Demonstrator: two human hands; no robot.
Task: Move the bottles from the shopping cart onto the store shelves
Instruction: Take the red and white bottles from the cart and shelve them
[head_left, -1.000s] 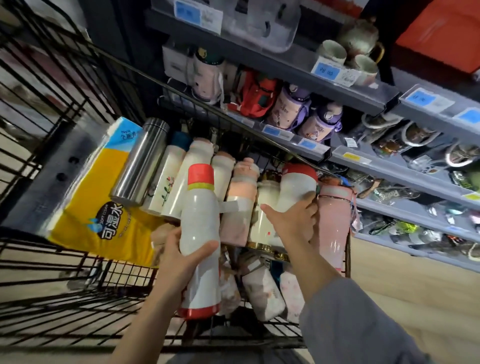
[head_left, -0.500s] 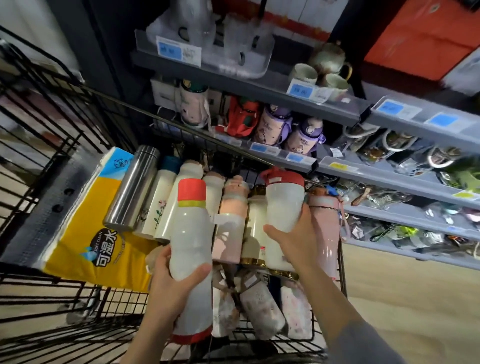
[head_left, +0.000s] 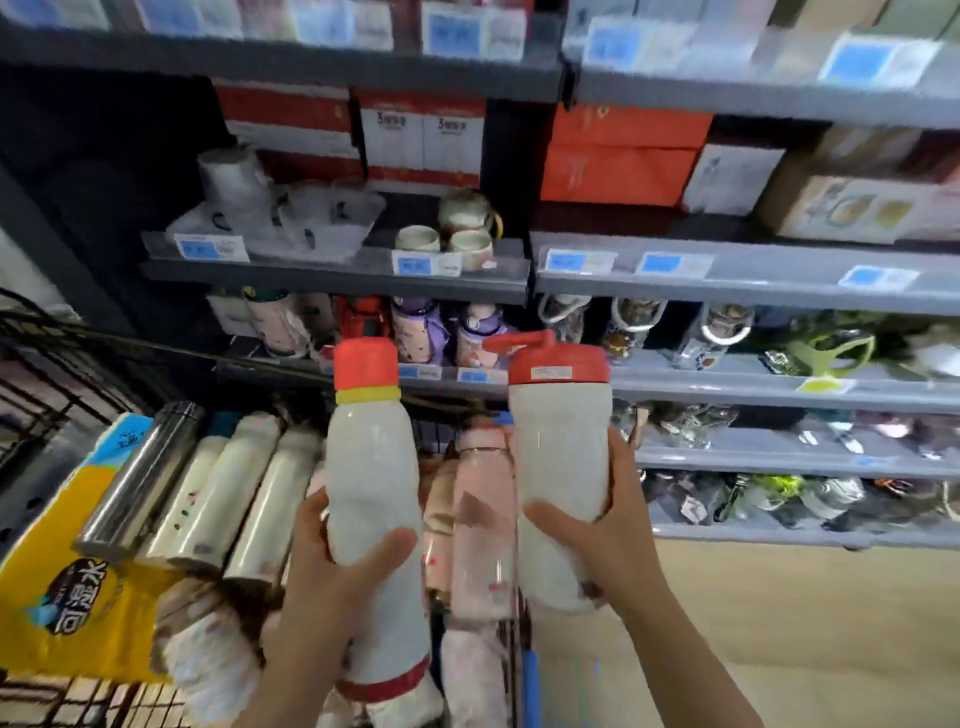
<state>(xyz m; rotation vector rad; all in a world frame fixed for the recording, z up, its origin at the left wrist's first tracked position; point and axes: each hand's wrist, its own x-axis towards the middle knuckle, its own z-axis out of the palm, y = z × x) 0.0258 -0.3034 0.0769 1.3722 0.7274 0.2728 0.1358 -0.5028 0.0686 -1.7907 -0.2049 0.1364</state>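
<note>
The carrying step is in hand: the left hand (head_left: 332, 587) grasps a tall white bottle (head_left: 371, 483) with a red cap, and the right hand (head_left: 610, 525) grasps a wider white bottle (head_left: 558, 467) with a red lid, both upright above the shopping cart (head_left: 62, 364). About 6 more bottles lie in the cart. Next, I judge, each needs a free gap on the shelves (head_left: 727, 387), which look crowded.
</note>
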